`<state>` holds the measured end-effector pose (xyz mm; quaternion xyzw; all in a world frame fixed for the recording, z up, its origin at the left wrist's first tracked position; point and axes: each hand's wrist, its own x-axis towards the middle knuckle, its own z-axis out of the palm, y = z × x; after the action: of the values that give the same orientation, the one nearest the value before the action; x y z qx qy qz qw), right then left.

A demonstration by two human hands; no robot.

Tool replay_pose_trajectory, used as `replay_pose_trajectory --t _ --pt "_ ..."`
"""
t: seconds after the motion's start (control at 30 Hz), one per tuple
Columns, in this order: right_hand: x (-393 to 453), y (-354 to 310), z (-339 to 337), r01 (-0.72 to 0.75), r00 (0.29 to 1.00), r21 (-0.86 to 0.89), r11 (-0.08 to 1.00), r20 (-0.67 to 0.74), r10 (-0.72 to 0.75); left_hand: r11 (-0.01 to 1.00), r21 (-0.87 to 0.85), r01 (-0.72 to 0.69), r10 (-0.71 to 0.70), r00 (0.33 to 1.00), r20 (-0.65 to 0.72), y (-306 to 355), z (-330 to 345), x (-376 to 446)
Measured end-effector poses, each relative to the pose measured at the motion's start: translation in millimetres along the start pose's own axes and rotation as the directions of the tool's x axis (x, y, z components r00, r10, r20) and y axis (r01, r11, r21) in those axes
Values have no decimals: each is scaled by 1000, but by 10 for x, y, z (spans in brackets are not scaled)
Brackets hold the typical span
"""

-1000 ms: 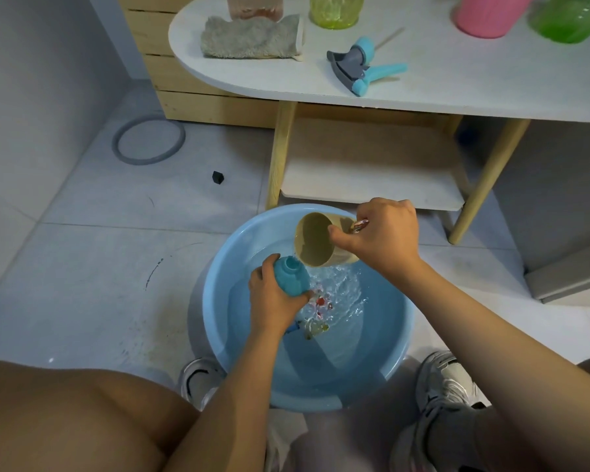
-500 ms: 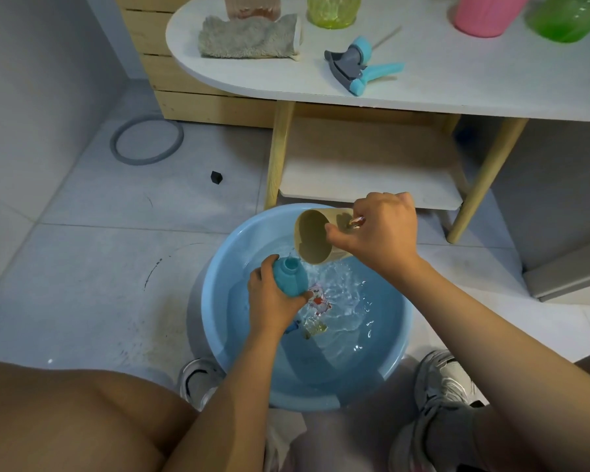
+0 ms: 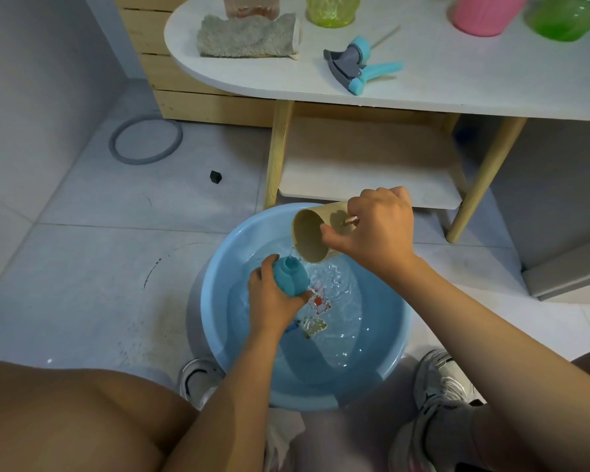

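- My right hand [image 3: 372,233] grips the beige plastic cup [image 3: 309,238]. Its fingers [image 3: 389,199] are curled round the wall and the thumb presses along the near side by the rim.
- My left hand [image 3: 273,301] is wrapped round the small teal plastic bottle [image 3: 288,277]. The fingers are closed on its body, and the open neck points up, clear of my fingertips.
- The bottle sits just below and to the left of my right thumb, above the water [image 3: 338,335] in the round light-blue plastic basin [image 3: 218,267].
- Compared with a second ago, the cup has rolled a little further over. Its mouth now faces more to the left and its lip sits closer over the bottle neck.
- A thin thread of water runs from the lip into the neck.
- The churned patch of water under the cup has calmed to lighter ripples, so I judge that less is spilling past the neck.
- I read this as the fill well under way, with the cup close to empty. I cannot see the level inside the bottle.
- The blue-and-grey trigger spray head [image 3: 358,64] lies on the white oval table [image 3: 457,90], well beyond both hands.
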<state>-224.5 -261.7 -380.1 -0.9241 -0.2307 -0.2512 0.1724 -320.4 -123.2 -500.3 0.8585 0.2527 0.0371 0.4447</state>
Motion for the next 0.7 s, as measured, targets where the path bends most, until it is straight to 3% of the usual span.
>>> replay_pose_trajectory --t 0.7 --pt "9 -7 32 183 972 -28 983 -145 -185 1000 5 13 -13 1000 22 15 -15 -7"
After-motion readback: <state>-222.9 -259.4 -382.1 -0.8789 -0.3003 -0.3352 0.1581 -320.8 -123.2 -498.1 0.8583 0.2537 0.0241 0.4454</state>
